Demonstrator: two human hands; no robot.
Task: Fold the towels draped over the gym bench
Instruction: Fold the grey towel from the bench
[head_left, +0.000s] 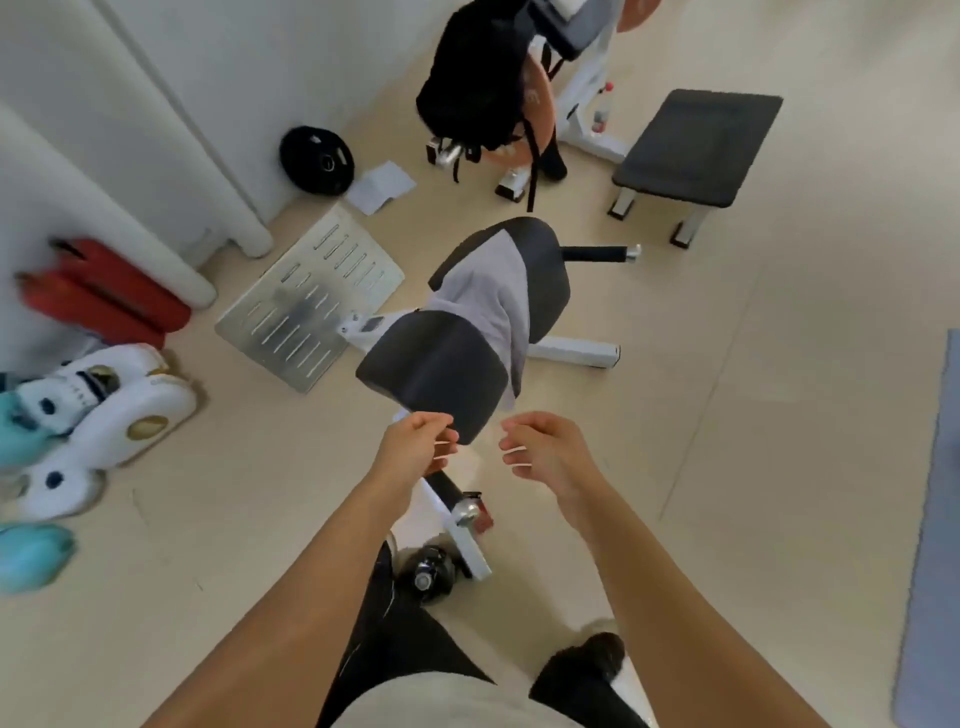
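Now: one towel on the bench, both hands free

One grey towel lies draped across the bench, between its two black pads. Just short of the bench's near pad, the left hand and right hand hover side by side, fingers loosely curled, holding nothing. Beyond the bench stands one flat black stool; left of the bench lie one metal plate and two red rolls.

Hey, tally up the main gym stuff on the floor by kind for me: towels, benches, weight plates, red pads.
Grey towel, draped over the nearer bench: 1
Black padded benches, near and far: 2
Black weight plate by the wall: 1
Red pads at the left: 2
Total: 6
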